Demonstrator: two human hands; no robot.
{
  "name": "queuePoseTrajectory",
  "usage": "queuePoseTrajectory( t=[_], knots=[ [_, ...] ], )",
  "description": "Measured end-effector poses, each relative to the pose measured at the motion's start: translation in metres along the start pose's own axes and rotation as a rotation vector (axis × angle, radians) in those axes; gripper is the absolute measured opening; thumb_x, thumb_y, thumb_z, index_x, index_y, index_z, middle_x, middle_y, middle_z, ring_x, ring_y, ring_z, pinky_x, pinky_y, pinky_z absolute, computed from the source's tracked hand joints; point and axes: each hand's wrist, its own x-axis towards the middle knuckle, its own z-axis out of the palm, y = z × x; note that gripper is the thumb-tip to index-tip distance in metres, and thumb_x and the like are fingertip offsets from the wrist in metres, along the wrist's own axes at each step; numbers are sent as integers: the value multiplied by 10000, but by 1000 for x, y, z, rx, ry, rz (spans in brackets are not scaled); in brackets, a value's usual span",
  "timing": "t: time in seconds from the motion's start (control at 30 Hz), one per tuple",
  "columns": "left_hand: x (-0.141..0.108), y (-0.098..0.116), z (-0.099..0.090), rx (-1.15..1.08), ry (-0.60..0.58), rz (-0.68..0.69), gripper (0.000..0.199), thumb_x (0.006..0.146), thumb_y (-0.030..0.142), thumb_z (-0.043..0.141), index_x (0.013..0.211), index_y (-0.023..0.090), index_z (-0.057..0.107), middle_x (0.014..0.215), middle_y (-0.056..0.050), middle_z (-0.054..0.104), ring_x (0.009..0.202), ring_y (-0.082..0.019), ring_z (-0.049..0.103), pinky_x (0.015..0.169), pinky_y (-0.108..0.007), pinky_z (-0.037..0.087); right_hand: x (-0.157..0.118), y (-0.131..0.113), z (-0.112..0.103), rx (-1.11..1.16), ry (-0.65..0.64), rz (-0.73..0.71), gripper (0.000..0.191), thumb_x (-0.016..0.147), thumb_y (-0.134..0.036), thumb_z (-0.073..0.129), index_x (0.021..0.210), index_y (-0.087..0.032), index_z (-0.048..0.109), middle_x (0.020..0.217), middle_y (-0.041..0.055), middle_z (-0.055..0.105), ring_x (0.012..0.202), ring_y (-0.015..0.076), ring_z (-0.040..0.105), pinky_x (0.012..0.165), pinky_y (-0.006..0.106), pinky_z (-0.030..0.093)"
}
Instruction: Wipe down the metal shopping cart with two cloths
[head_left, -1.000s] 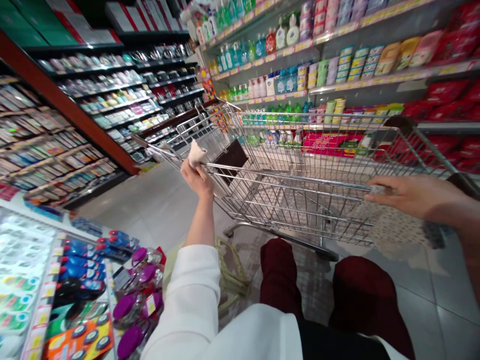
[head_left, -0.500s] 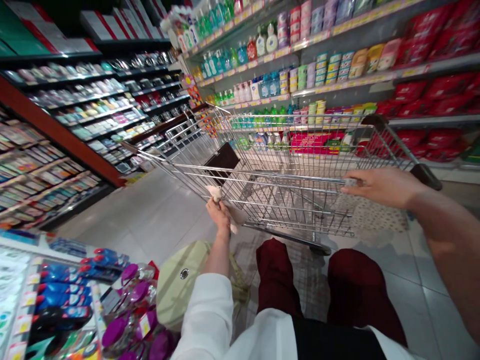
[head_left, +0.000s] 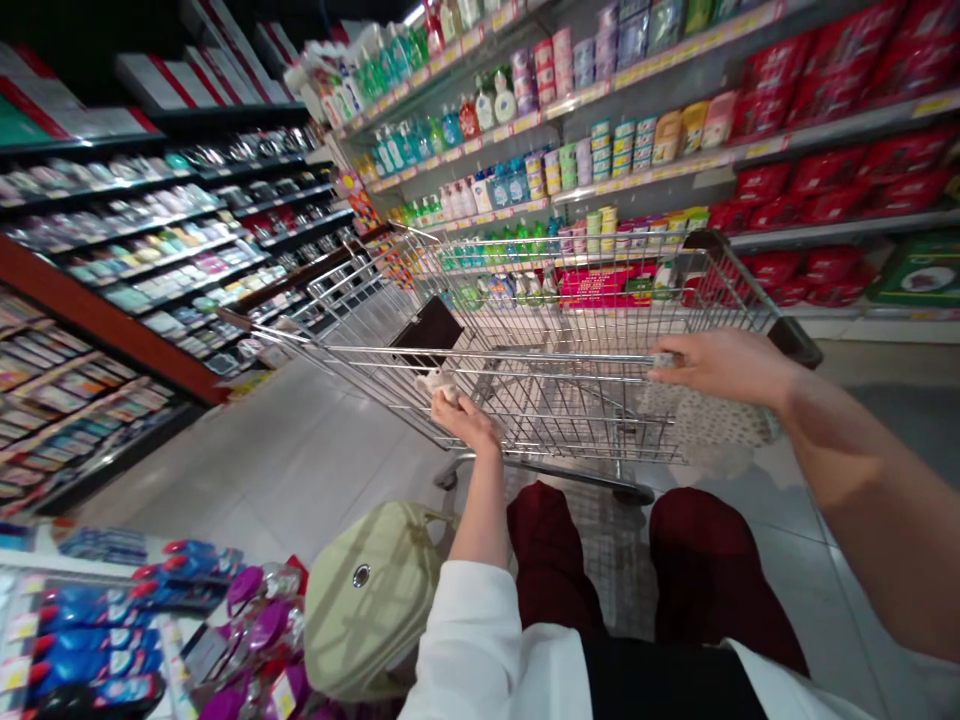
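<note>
A wire shopping cart (head_left: 556, 357) stands sideways in front of my knees. My left hand (head_left: 466, 420) is closed round a small bunched piece of cream cloth (head_left: 435, 382), close to the cart's near side. My right hand (head_left: 705, 362) grips a spotted pale cloth (head_left: 724, 418) at the cart's near top rail. The cloth hangs down outside the wire mesh, its lower edge blurred. Through the wires, a dark panel (head_left: 429, 332) shows toward the left part of the cart.
A pale green plastic stool (head_left: 345, 630) stands by my left arm. Purple-lidded jars (head_left: 270, 625) and blue bottles (head_left: 97, 640) fill a low display at the lower left. Shelves with bottles and tubs (head_left: 480, 140) line the aisle beyond the cart. Red packs (head_left: 810, 100) are at the right.
My left hand has moved right and slightly up along the cart side with the cream cloth. My right hand and the cart appear a little farther left as the view turns.
</note>
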Motion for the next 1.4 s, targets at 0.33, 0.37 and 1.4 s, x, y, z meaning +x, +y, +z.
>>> queuePoseTrajectory(
  t=[0.33, 0.37, 1.4],
  knots=[
    [-59, 31, 10, -161, 73, -10, 299, 841, 168, 451, 1128, 193, 529, 1111, -115, 546, 1085, -223, 559, 967, -382, 469, -1, -1, 2, 19, 64, -14, 416, 888, -556, 494, 1174, -297, 651, 1042, 54, 722, 953, 276, 646, 830, 440, 496],
    [-63, 36, 9, -166, 39, 37, 295, 832, 161, 464, 1114, 197, 542, 1113, -116, 553, 1098, -226, 554, 980, -386, 462, -1, -1, 2, 16, 67, -18, 417, 889, -556, 487, 1169, -294, 653, 1050, 55, 721, 953, 274, 644, 830, 435, 492],
    [-32, 181, -44, -127, 94, 812, 230, 971, 339, 455, 1013, 193, 627, 977, -88, 693, 975, -238, 607, 931, -412, 382, -2, -1, 14, 23, 220, -39, 365, 870, -541, 585, 1128, -303, 685, 955, 24, 731, 827, 198, 615, 617, 283, 203]
  ],
)
